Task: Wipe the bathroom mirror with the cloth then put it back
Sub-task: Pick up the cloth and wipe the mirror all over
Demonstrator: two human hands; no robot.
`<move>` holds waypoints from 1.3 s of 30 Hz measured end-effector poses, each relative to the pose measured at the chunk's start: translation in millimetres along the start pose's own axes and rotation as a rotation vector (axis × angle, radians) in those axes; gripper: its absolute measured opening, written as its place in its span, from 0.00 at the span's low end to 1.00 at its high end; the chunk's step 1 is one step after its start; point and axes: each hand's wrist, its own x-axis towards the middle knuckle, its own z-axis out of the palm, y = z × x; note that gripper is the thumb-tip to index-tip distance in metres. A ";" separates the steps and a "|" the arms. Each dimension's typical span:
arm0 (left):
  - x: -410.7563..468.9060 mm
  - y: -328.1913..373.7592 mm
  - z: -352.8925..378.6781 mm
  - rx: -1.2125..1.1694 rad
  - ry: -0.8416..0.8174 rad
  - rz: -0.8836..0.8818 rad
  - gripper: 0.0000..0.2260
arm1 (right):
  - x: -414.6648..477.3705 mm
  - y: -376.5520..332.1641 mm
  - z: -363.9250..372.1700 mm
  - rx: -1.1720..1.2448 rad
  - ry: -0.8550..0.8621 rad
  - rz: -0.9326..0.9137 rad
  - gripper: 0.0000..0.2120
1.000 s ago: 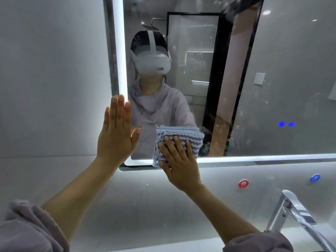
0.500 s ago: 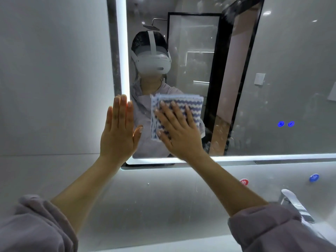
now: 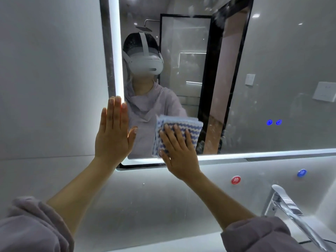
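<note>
we press our right hand flat on the folded blue-and-white striped cloth, fingers spread apart over it, holding it against the lower left part of the large wall mirror with a glowing white edge strip. the cloth sits on the glass just above the lit bottom edge, and the heel of our right hand crosses that edge onto the grey wall below. our left hand lies open and flat across the mirror's left light strip, fingers straight and close together, thumb out to the side, gripping nothing. the two hands are near each other but apart. both purple-grey sleeves are pushed up the forearms. on the wall below the mirror we see a round red button and a round blue button, with a chrome tap at lower right. the glass shows pale smudges near the cloth and toward the top.
</note>
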 end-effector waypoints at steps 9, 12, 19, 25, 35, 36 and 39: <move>-0.1 0.1 -0.7 -0.004 -0.022 -0.007 0.31 | -46.0 5.1 10.4 -0.029 -0.044 -0.017 0.28; 0.7 0.6 -0.8 -0.006 -0.030 0.000 0.31 | -39.8 14.6 6.4 -0.026 -0.038 -0.059 0.29; -1.3 1.4 -2.2 -0.022 -0.022 -0.002 0.31 | 26.7 64.0 -27.6 -0.078 0.035 -0.049 0.30; -2.3 1.8 -4.7 -0.032 -0.039 -0.002 0.30 | 88.9 97.4 -61.9 -0.106 0.111 0.017 0.29; -0.8 3.6 -10.2 -0.050 -0.082 -0.015 0.30 | 50.4 78.5 -43.7 0.006 0.108 0.100 0.29; -0.6 3.7 -10.6 -0.048 -0.089 -0.016 0.30 | 38.9 74.1 -38.0 0.016 0.094 0.096 0.29; -1.0 3.3 -11.3 -0.034 -0.114 -0.017 0.30 | 1.2 58.4 -19.3 0.038 0.051 0.067 0.29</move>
